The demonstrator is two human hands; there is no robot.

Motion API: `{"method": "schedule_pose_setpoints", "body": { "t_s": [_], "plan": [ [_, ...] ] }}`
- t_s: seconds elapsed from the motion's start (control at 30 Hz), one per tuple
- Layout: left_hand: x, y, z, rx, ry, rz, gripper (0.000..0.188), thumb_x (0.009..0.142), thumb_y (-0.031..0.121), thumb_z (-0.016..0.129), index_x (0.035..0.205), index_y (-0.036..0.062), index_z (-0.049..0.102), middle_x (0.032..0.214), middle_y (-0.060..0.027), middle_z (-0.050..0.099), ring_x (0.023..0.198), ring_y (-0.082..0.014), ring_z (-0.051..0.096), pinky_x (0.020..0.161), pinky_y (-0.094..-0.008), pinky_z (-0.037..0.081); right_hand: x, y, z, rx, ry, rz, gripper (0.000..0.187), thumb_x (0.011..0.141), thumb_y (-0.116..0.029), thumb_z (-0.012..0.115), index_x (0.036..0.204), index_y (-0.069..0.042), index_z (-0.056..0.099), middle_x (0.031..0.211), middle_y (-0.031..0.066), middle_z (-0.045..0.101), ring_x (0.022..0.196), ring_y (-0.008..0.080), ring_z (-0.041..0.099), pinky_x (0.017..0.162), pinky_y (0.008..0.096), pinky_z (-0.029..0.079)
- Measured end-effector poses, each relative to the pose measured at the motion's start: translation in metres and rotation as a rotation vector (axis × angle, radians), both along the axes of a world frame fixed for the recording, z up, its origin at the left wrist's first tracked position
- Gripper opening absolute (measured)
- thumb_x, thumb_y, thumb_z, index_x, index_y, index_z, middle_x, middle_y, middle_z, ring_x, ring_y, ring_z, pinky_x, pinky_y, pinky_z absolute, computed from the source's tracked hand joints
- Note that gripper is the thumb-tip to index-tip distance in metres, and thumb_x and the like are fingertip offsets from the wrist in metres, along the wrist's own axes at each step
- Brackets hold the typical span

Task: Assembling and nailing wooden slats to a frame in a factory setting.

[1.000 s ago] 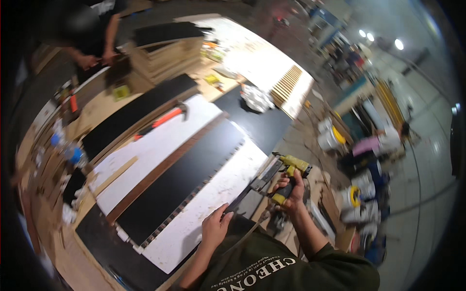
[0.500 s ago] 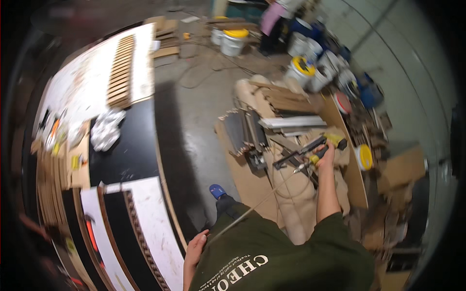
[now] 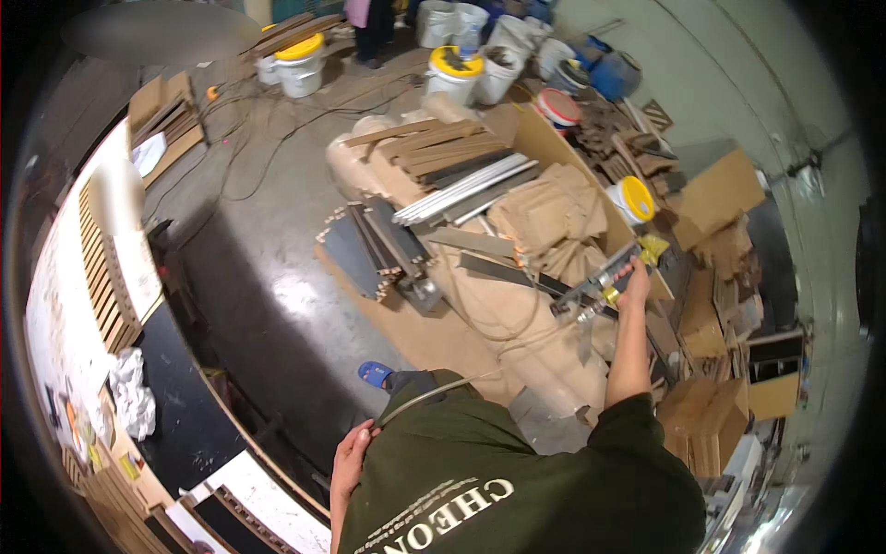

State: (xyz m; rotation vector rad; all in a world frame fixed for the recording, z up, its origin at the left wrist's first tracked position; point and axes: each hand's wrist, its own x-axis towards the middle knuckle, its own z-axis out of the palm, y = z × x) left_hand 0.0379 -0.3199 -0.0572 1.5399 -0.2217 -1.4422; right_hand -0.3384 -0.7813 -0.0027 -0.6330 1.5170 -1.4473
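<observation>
My right hand [image 3: 634,283] is closed round the handle of a nail gun [image 3: 598,280], grey with yellow parts, held out to the right above the covered pile. A thin air hose [image 3: 429,395] runs from near the tool's handle end, across the front of my dark green shirt, to my left hand [image 3: 351,451]. That hand is low at my left side, its fingers bent round the hose, partly hidden against the shirt. Below the nail gun lie tan wrapping sheets [image 3: 549,214] and dark strips [image 3: 512,273].
At left stands a long table [image 3: 69,305] with a slatted wooden piece [image 3: 103,268] and crumpled white plastic [image 3: 132,392]. Wooden strips [image 3: 434,152] and silvery bars [image 3: 466,187] lie on the pile. Buckets [image 3: 300,69], cardboard boxes [image 3: 706,420] and floor cables [image 3: 268,152] surround it; a person [image 3: 371,28] stands far off.
The view has swung right, so the table slid toward the left edge and more boxes show at right. My right hand keeps the nail gun; my left stays at the hose.
</observation>
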Motion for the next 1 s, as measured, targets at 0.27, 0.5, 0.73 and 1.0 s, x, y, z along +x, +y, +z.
{"method": "schedule_pose_setpoints", "body": {
  "t_s": [0.27, 0.5, 0.73, 1.0],
  "plan": [
    [0.018, 0.013, 0.024, -0.069, -0.227, 0.11, 0.051, 0.094, 0.044, 0.054, 0.124, 0.0037, 0.057, 0.118, -0.0099, 0.062, 0.109, -0.0167, 0.056, 0.095, -0.0307, 0.042, -0.041, -0.032, -0.238, 0.418, -0.159, 0.316, 0.032, 0.09, -0.032, 0.049, 0.109, -0.007, 0.051, 0.075, 0.0057, 0.058, 0.074, 0.0216, 0.059, 0.072, 0.0437, 0.051],
    [0.015, 0.14, 0.069, -0.065, -0.398, 0.712, 0.043, 0.095, 0.03, 0.056, 0.128, 0.0035, 0.053, 0.116, -0.0069, 0.063, 0.11, -0.0153, 0.056, 0.097, -0.0284, 0.041, 0.303, 0.131, -0.195, 0.642, -0.203, 0.974, 0.035, 0.09, -0.036, 0.058, 0.064, -0.015, 0.047, 0.057, 0.0007, 0.052, 0.053, 0.0169, 0.05, 0.051, 0.0317, 0.048],
    [0.013, 0.285, 0.095, 0.01, -0.538, 1.311, 0.036, 0.095, 0.016, 0.056, 0.127, -0.0005, 0.053, 0.113, -0.0096, 0.063, 0.105, -0.0134, 0.058, 0.094, -0.0259, 0.044, 0.471, 0.275, 0.034, 0.588, -0.936, 1.664, 0.021, 0.096, -0.03, 0.051, 0.086, -0.011, 0.051, 0.069, -0.003, 0.051, 0.06, 0.0095, 0.052, 0.066, 0.0322, 0.049],
    [0.088, 0.325, 0.096, 0.188, -0.721, 1.306, 0.031, 0.091, 0.018, 0.061, 0.116, -0.0003, 0.061, 0.101, -0.0096, 0.067, 0.095, -0.0157, 0.062, 0.086, -0.0272, 0.049, 0.531, 0.414, 0.062, 0.637, -0.574, 2.004, 0.05, 0.086, -0.063, 0.051, 0.076, -0.014, 0.053, 0.063, 0.0, 0.049, 0.06, 0.0187, 0.053, 0.074, 0.0482, 0.048]
  ]
}}
